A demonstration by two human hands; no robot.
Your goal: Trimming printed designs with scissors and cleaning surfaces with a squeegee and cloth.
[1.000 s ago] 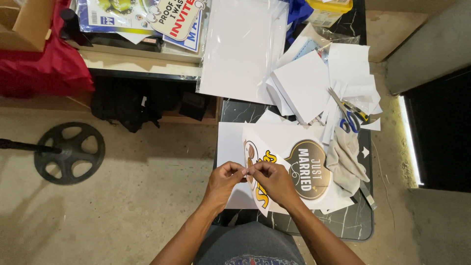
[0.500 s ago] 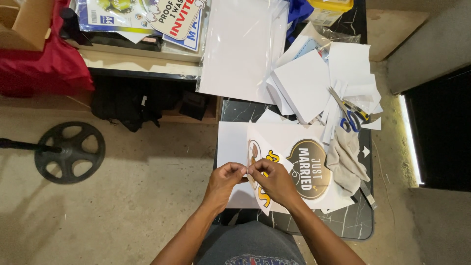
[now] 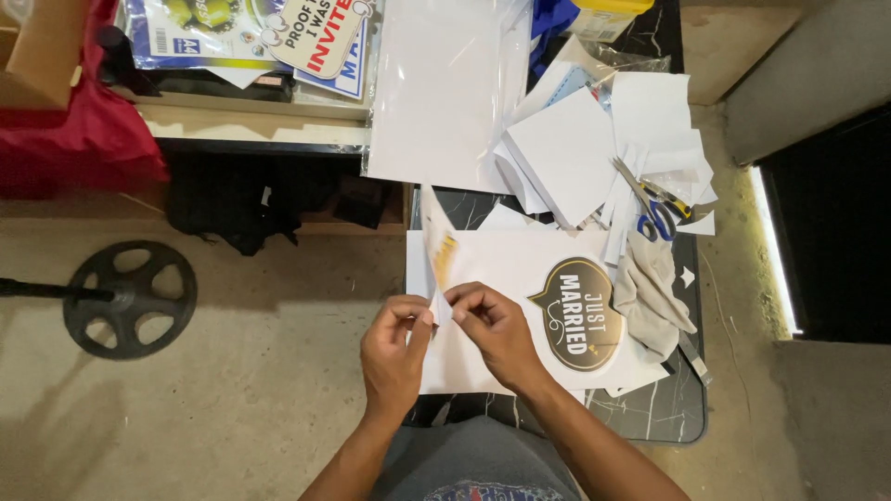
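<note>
So we've got both hands pinched on the same thing here: the left hand [image 3: 394, 348] and the right hand [image 3: 497, 334] are each gripping the bottom end of a paper cutout [image 3: 438, 255] with a yellow-gold print on it, fingertips closed tight and nearly meeting. The cutout stands up edge-on toward the camera, rising from our fingers over the near left part of the small dark marble-look table [image 3: 668, 417], so we can't really tell what its printed face shows. Under it lies a white backing sheet [image 3: 501, 264], and just to the right of our right hand sits a dark shield-shaped sign [image 3: 577, 314] with gold trim, lying flat. Beside that sign is a crumpled beige cloth [image 3: 654, 292], and further back a pair of blue-handled scissors [image 3: 654, 209] rests among a pile of white paper scraps [image 3: 575, 153]. A big clear plastic sleeve of white sheets [image 3: 445, 93] lies across the far edge. Off to the left on the floor there's a round black stand base [image 3: 130, 297].
</note>
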